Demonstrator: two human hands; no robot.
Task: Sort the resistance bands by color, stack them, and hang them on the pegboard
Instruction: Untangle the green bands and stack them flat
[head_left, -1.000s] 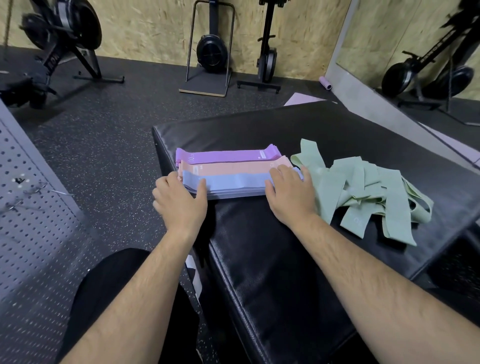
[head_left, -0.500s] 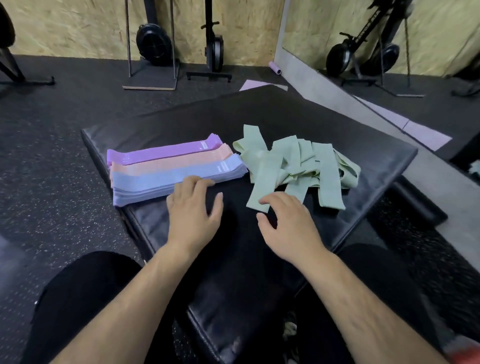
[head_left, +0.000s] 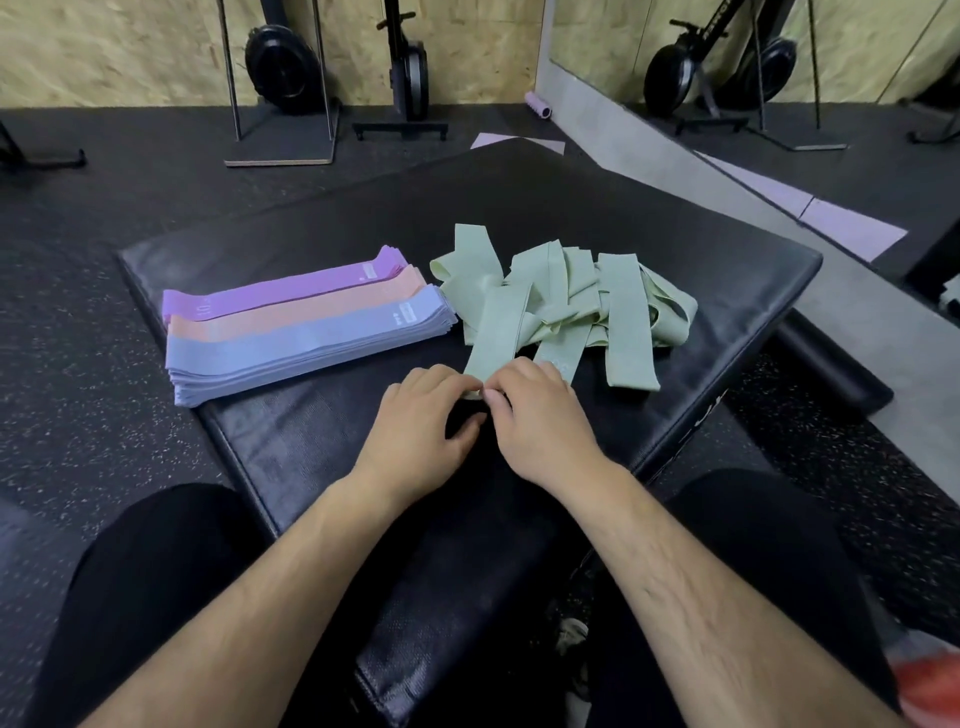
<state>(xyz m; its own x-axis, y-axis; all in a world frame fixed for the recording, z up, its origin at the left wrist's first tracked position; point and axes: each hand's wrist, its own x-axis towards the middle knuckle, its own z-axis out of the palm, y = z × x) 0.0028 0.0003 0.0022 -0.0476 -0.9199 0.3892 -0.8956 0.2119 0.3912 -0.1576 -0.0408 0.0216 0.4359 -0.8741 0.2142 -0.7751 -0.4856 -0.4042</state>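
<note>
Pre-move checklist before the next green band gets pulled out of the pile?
1. Grip on the green band: the right hand pinches its near end. Ok.
2. Second grip: the left hand has fingertips at the same end, pinch unclear. Cannot tell.
3. Band free of the green pile: its far end is lost among crossing bands. Cannot tell.
4. Sorted stacks tidy: purple stack, peach stack and blue stack lie side by side. Ok.
5. Bare room on the black pad for a green stack. Ok.
6. The pegboard is out of view. Cannot tell.
</note>
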